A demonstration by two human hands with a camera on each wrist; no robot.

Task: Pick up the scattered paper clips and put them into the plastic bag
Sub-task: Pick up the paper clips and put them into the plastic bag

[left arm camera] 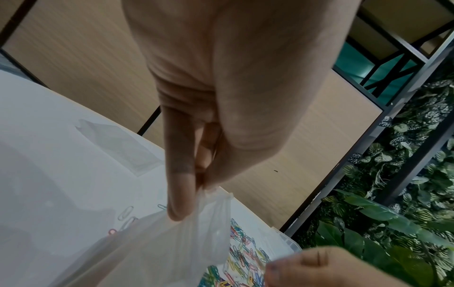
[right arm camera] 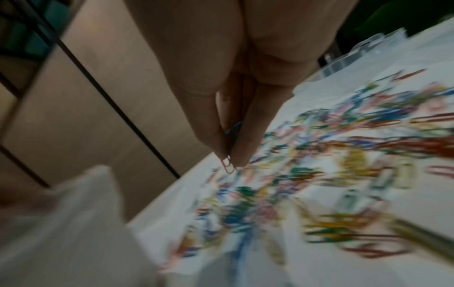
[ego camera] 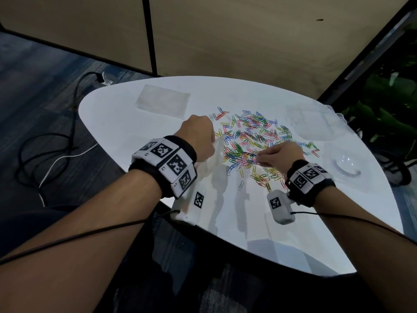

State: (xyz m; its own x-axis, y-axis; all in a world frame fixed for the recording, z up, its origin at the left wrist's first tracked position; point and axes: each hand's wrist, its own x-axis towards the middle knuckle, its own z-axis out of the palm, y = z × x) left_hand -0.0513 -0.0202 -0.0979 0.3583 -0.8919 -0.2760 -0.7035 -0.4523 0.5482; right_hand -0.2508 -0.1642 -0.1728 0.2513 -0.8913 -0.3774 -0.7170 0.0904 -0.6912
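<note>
Several coloured paper clips lie scattered over the middle of the white table. My left hand pinches the top edge of a clear plastic bag and holds it up at the left edge of the pile. The left wrist view shows the bag hanging from my fingertips. My right hand hovers over the pile, just right of the bag. In the right wrist view its fingertips pinch a few paper clips, one pale and one blue; the bag is blurred at lower left.
A second flat clear bag lies at the table's far left. A clear plastic box and a round clear lid sit at the right. Cables trail on the floor to the left; plants stand at the right.
</note>
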